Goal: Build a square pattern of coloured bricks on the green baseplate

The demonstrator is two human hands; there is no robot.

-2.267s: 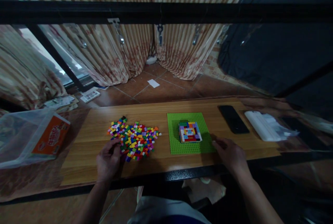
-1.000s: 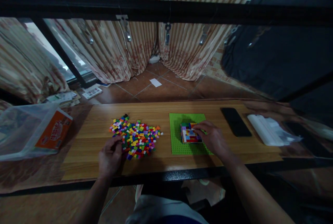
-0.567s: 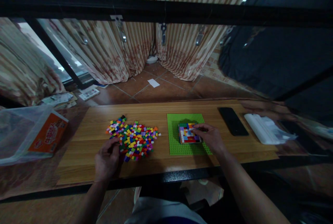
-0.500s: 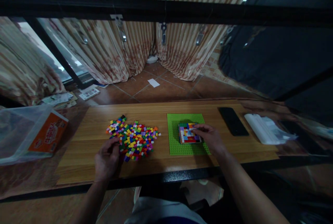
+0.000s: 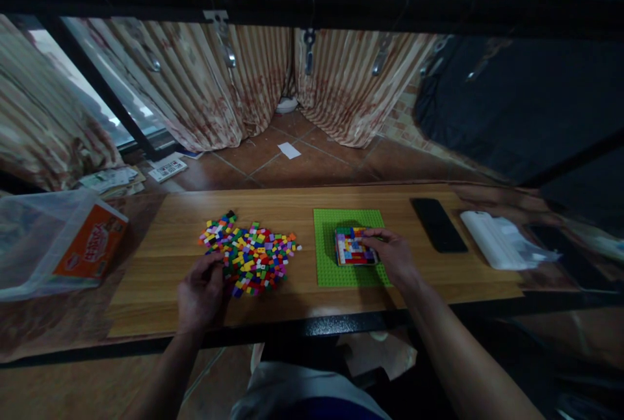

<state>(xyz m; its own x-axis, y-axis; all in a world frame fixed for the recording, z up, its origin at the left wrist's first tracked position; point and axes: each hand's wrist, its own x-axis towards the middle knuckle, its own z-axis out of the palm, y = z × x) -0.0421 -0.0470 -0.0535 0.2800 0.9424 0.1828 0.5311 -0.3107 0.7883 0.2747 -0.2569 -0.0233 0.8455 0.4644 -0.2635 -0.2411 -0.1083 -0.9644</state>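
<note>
A small multicoloured block of toy building bricks (image 5: pixel 349 253) stands on a green baseplate (image 5: pixel 327 270), right of the middle of the table. My right hand (image 5: pixel 392 254) reaches over it from the right, thumb and fingertips pinched together at its top. Whatever lies between those fingertips is too small to make out. A heap of loose toy bricks (image 5: pixel 258 254) spreads over the left part of the table. At its lower left edge rests my left hand (image 5: pixel 201 290), fingers curled in and thumb near them. What it holds, if anything, is hidden.
The wooden tabletop (image 5: pixel 292 202) has a black front edge. A black phone (image 5: pixel 437 225) lies right of the baseplate, with a white object in clear plastic (image 5: pixel 492 239) beyond it. A clear plastic tub (image 5: pixel 43 238) with an orange label stands at the left. A black bar (image 5: pixel 312 4) crosses above.
My right hand has moved from the baseplate's right edge onto the brick block and stays there. My left hand keeps its place by the heap. The view has shifted slightly.
</note>
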